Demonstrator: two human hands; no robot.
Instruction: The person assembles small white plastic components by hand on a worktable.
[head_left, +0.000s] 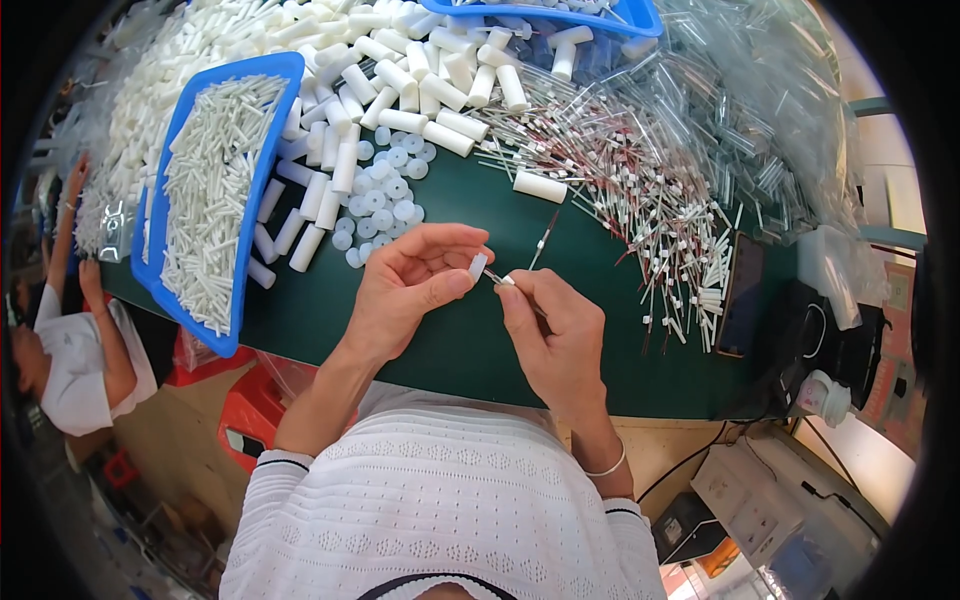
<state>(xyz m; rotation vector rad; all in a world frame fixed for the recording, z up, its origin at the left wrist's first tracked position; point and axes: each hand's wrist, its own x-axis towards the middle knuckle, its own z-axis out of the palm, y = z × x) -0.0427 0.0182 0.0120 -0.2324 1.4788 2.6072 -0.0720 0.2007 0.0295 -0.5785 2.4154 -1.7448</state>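
Dark green tabletop (640, 378), heaped at its far side; faint marking on the pale box (740, 485) at the near right is too small to read; a phone (741, 295) lies at the right edge. Near the middle, the left hand (412, 287) pinches a small whitish disc (478, 266) between thumb and fingers, the other fingers loosely curled; the right hand (550, 325) grips a thin stick with a white collar (508, 281) between thumb and forefinger, its end at the disc, though I cannot tell whether it has entered.

Just beyond lie a loose stick (543, 243) and, leftward, translucent discs (375, 205); one white cylinder (540, 187) lies between the hands and the far heap of cylinders (440, 90); collared sticks (600, 170) sprawl to the right, below clear plastic tubes (730, 100); a blue tray (258, 215) of short white tubes (215, 190) stands left, between the hands and a co-worker (90, 350).
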